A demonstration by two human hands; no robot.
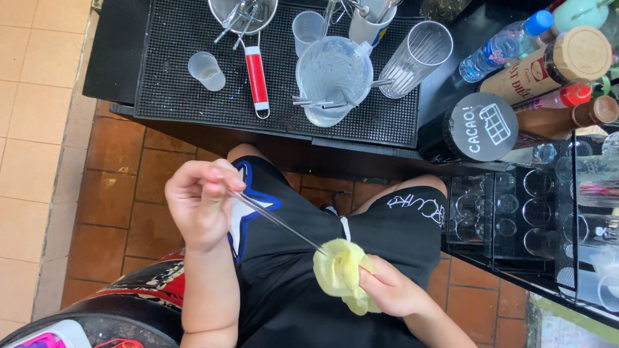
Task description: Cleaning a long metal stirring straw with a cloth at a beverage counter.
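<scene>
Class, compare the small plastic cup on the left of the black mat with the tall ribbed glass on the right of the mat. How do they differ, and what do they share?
The small plastic cup is short and smooth-sided; the tall ribbed glass is much longer, with ridges running down its wall. The cup looks cloudy, while the glass looks clearer. The cup stands alone at the left; the glass is beside the big jug. Both look empty, see-through and rest on the black mat.

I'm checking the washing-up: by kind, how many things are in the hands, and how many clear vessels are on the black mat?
metal straw, in left hand: 1
yellow cloth, in right hand: 1
small clear cups: 2
tall ribbed glass: 1
clear pitcher: 1
Total: 6
</scene>
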